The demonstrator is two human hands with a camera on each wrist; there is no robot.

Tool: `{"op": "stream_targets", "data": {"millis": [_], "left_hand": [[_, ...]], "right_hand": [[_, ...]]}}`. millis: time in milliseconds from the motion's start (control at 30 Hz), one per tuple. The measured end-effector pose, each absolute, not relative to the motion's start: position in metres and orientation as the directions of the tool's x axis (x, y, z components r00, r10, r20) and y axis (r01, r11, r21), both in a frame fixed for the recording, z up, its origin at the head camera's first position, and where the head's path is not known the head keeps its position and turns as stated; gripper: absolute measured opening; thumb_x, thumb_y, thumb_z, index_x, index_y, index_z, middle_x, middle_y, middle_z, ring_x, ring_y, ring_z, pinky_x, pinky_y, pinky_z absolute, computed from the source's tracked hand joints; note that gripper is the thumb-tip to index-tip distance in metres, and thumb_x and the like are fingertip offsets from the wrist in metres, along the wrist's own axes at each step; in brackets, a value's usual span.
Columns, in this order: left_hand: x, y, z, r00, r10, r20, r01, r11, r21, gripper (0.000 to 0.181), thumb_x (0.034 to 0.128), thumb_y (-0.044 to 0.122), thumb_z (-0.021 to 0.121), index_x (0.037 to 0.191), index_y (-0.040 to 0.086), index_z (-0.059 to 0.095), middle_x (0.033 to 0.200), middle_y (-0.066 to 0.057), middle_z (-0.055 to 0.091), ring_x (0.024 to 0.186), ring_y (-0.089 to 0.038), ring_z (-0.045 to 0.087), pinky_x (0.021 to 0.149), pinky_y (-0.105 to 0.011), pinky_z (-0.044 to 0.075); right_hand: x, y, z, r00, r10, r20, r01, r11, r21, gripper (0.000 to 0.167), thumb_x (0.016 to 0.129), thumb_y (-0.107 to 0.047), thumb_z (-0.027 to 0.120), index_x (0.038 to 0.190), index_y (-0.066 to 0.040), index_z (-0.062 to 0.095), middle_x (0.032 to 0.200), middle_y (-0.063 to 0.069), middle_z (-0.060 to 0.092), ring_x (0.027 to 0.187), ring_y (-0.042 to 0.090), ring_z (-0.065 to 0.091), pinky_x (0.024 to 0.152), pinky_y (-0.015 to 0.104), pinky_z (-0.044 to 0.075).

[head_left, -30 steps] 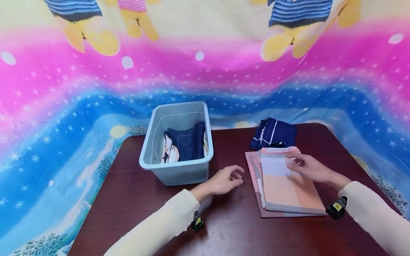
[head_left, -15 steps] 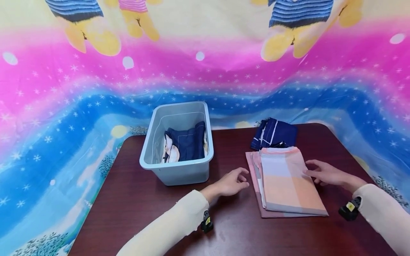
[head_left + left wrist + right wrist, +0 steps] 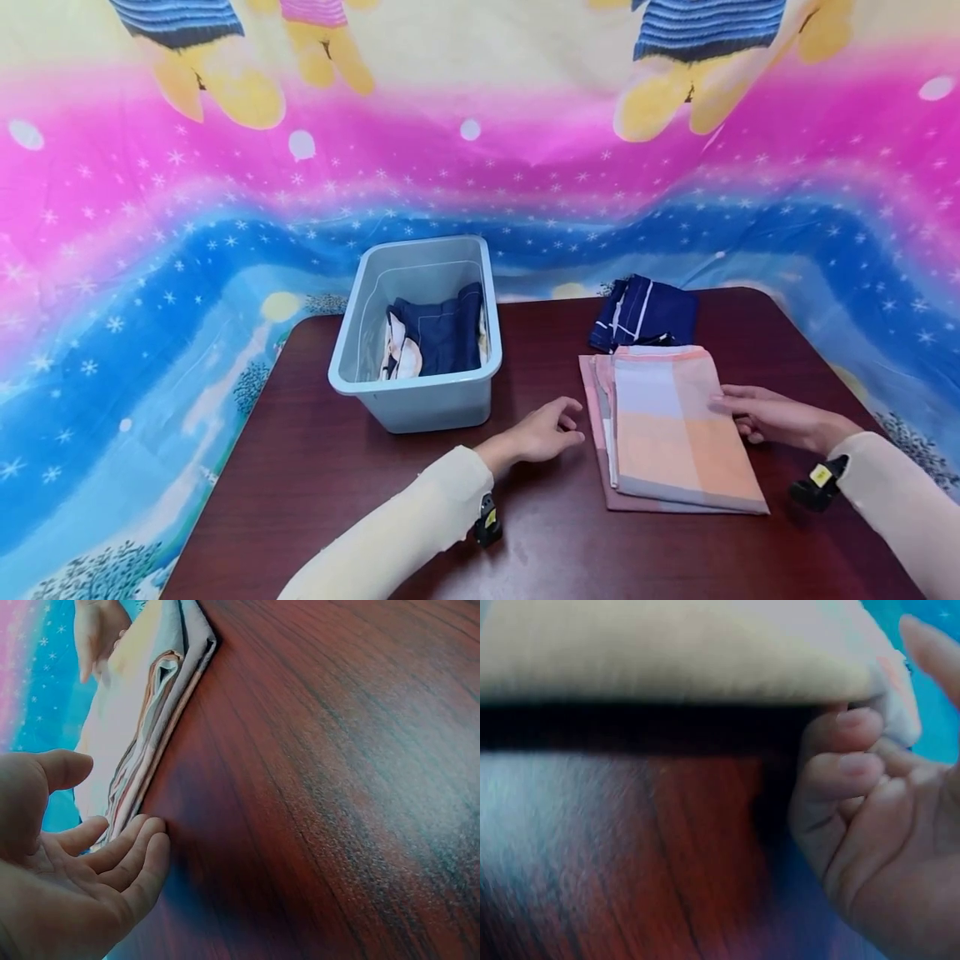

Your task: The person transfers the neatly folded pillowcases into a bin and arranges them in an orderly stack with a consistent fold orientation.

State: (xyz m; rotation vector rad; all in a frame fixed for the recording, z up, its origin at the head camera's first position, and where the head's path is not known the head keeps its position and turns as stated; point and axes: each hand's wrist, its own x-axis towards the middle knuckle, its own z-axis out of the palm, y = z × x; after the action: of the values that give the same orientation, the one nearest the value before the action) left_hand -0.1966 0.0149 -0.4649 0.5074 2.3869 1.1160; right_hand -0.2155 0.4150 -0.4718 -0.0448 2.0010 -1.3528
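A folded pink, white and orange checked cloth (image 3: 656, 450) lies in layers on the table, its layered edge (image 3: 154, 727) showing in the left wrist view. My right hand (image 3: 780, 415) is at its right side, thumb over the upper layers and other fingers curled at the edge; in the right wrist view the hand (image 3: 885, 817) has the cloth (image 3: 675, 652) between thumb and fingers. Left of the cloth, my left hand (image 3: 536, 432) holds nothing, fingers loosely bent; the left wrist view shows this hand (image 3: 90, 870) palm up, fingertips close to the cloth's edge.
A grey-blue bin (image 3: 427, 408) stands on the dark red table (image 3: 300, 483) left of the cloth, with dark blue and patterned fabric (image 3: 442, 333) inside. Behind the checked cloth lies a folded navy cloth (image 3: 660, 312) with white lines. A printed curtain (image 3: 525, 192) hangs behind the table.
My right hand has moved from above the cloth to its right edge and taken hold there; the upper layers have shifted slightly. My left hand has moved a little right.
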Motion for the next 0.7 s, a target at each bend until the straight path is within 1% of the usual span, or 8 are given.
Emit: {"op": "stream_targets", "data": {"millis": [67,200,267,333,400,533,633,700], "left_hand": [[-0.197,0.015,-0.466,-0.829,0.504,-0.244,0.135,0.603,0.786,0.046,0.0978,0.023,0.065,0.141,0.014,0.052,0.122,-0.009,0.068,0.102,-0.016,0.066,0.094,-0.032,0.054],[-0.196,0.016,-0.466,-0.834,0.496,-0.243,0.132,0.606,0.784,0.047,0.0977,0.023,0.066,0.141,0.013,0.052,0.121,-0.009,0.068,0.1,-0.015,0.066,0.092,-0.032,0.053],[-0.196,0.016,-0.466,-0.836,0.493,-0.242,0.131,0.607,0.784,0.047,0.0976,0.023,0.066,0.141,0.013,0.052,0.122,-0.009,0.067,0.1,-0.015,0.065,0.092,-0.031,0.053],[-0.195,0.015,-0.466,-0.835,0.495,-0.238,0.137,0.607,0.783,0.047,0.0976,0.023,0.066,0.141,0.013,0.052,0.123,-0.008,0.066,0.099,-0.014,0.063,0.091,-0.03,0.053],[-0.195,0.015,-0.466,-0.831,0.503,-0.236,0.146,0.608,0.781,0.047,0.0978,0.023,0.066,0.141,0.013,0.052,0.123,-0.009,0.065,0.099,-0.014,0.062,0.091,-0.029,0.052],[-0.194,0.014,-0.467,-0.812,0.534,-0.235,0.178,0.61,0.772,0.048,0.0982,0.022,0.066,0.143,0.011,0.05,0.126,-0.01,0.062,0.1,-0.014,0.061,0.092,-0.028,0.05],[-0.192,0.015,-0.467,-0.797,0.557,-0.232,0.201,0.607,0.769,0.05,0.0985,0.021,0.065,0.144,0.01,0.048,0.127,-0.012,0.061,0.102,-0.016,0.06,0.093,-0.028,0.05],[-0.191,0.017,-0.468,-0.789,0.571,-0.229,0.208,0.598,0.774,0.051,0.0985,0.02,0.065,0.145,0.009,0.047,0.129,-0.013,0.06,0.104,-0.017,0.06,0.093,-0.027,0.049]], "right_hand": [[-0.217,0.414,-0.474,-0.75,-0.41,-0.518,0.302,0.484,-0.821,0.07,0.109,-0.034,0.044,0.156,0.0,0.006,0.073,-0.004,0.048,0.062,0.01,0.045,0.059,0.027,0.043],[-0.222,0.415,-0.477,-0.76,-0.444,-0.474,0.21,0.523,-0.826,0.076,0.107,-0.027,0.05,0.159,0.0,0.001,0.068,-0.003,0.053,0.056,0.011,0.048,0.054,0.028,0.046],[-0.224,0.415,-0.478,-0.765,-0.444,-0.467,0.206,0.518,-0.83,0.078,0.106,-0.026,0.051,0.159,0.002,0.0,0.069,-0.005,0.055,0.056,0.009,0.05,0.055,0.027,0.048],[-0.226,0.416,-0.48,-0.769,-0.439,-0.465,0.213,0.51,-0.833,0.078,0.106,-0.026,0.052,0.158,0.004,0.003,0.069,-0.006,0.055,0.057,0.008,0.051,0.057,0.026,0.048],[-0.227,0.416,-0.482,-0.775,-0.427,-0.465,0.222,0.505,-0.834,0.074,0.106,-0.027,0.052,0.157,0.007,0.01,0.067,-0.006,0.054,0.057,0.008,0.051,0.058,0.027,0.049],[-0.227,0.419,-0.488,-0.788,-0.388,-0.477,0.254,0.501,-0.827,0.062,0.106,-0.029,0.053,0.15,0.008,0.031,0.061,-0.005,0.05,0.057,0.01,0.051,0.064,0.029,0.051],[-0.225,0.423,-0.493,-0.793,-0.371,-0.482,0.273,0.491,-0.827,0.051,0.106,-0.03,0.053,0.142,0.004,0.045,0.061,-0.005,0.05,0.057,0.01,0.052,0.066,0.03,0.052],[-0.224,0.425,-0.496,-0.795,-0.373,-0.478,0.277,0.478,-0.834,0.043,0.106,-0.03,0.053,0.137,0.0,0.051,0.061,-0.005,0.05,0.057,0.009,0.052,0.066,0.029,0.051]]}}
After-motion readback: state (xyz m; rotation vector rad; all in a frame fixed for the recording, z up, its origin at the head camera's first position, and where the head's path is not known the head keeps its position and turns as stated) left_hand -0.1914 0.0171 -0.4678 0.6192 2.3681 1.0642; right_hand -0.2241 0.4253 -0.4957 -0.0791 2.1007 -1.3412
